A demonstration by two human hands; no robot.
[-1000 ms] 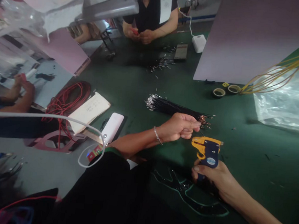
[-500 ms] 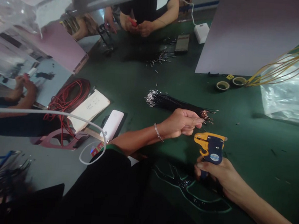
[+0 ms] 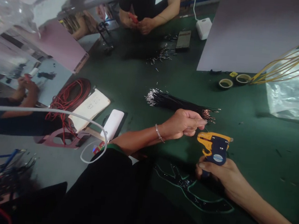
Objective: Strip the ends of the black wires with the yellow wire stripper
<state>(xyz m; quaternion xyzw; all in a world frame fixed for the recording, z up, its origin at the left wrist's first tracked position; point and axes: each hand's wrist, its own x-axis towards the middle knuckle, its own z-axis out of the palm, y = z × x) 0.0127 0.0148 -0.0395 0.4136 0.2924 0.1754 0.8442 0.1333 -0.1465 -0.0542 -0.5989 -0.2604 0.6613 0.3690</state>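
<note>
Copper shows at the right end of the black wire bundle (image 3: 174, 102), so those ends look already bared; whether the thin wire (image 3: 207, 128) pinched in the left hand's (image 3: 186, 124) fingertips is done, I cannot tell. The right hand (image 3: 216, 168) grasps the yellow-and-blue stripper (image 3: 215, 147). The slim, dense bundle, silvery-tipped at left, lies beyond the left hand, between the table's (image 3: 125, 84) near and far edges

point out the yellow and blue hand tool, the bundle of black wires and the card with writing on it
yellow and blue hand tool (image 3: 218, 147): head view, on its dark blue body
bundle of black wires (image 3: 174, 102): head view, mid-length
card (image 3: 90, 108): head view, on its written face
</note>
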